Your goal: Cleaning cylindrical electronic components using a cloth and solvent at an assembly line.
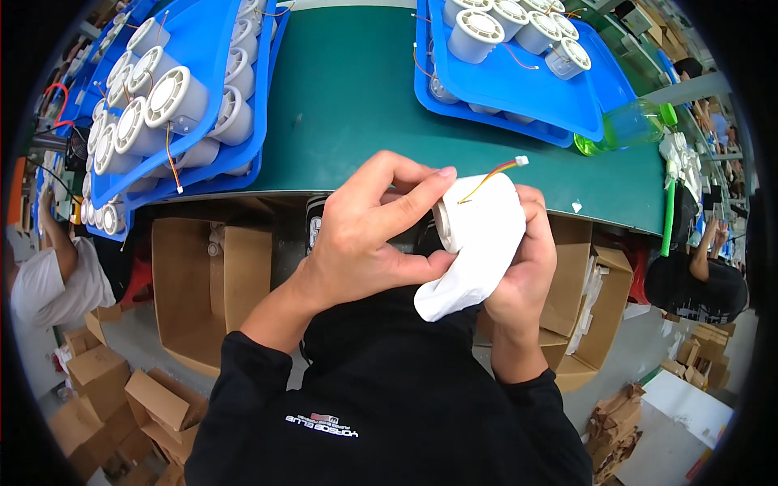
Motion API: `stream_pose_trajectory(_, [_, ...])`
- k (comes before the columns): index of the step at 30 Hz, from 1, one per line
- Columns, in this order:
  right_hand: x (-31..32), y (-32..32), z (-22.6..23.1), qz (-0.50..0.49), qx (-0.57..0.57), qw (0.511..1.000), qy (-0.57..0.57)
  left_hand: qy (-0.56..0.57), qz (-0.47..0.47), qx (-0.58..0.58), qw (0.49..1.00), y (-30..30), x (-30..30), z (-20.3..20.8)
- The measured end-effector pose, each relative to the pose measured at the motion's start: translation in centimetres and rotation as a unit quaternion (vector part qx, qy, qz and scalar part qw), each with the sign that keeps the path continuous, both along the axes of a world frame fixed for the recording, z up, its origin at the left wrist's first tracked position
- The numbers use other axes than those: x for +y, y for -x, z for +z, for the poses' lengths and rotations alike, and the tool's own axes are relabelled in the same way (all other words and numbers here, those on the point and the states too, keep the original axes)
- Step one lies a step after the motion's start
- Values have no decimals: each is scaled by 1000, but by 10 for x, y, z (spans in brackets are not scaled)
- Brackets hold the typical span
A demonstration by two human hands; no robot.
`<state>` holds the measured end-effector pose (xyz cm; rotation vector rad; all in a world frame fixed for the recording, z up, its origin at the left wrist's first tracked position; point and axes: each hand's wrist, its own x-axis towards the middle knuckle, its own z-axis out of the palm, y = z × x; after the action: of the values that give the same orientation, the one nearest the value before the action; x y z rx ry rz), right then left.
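In front of my body, above the table's near edge, my two hands hold a white round plastic housing [444, 224] partly covered by a white cloth [486, 243]. My left hand [365, 231] grips the housing's left rim, its index finger at the top and its thumb below. Behind the cloth, my right hand [527, 263] is closed around the right side, pressing the cloth to the housing. The cloth's loose end hangs down toward the lower left. A thin red, yellow and dark cable [493, 177] with a white plug sticks out at the top.
Stacked blue trays [215, 93] at the left and more blue trays [519, 89] at the right hold several similar white housings on the green table [348, 97]. A green bottle [624, 128] lies at the right. Cardboard boxes [190, 283] stand below. Other people sit at both sides.
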<state>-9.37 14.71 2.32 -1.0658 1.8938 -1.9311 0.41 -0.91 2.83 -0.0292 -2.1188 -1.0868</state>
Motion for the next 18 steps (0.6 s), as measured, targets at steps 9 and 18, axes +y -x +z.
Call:
stream_pose_trajectory(9, [-4,-10,-13,-190,197,962,23,27,69,26,997,8,7,-8])
stream_pose_trajectory(18, [-43,-31,-9,-45,391,919,28,-55,59,-30,996,15,19,-47])
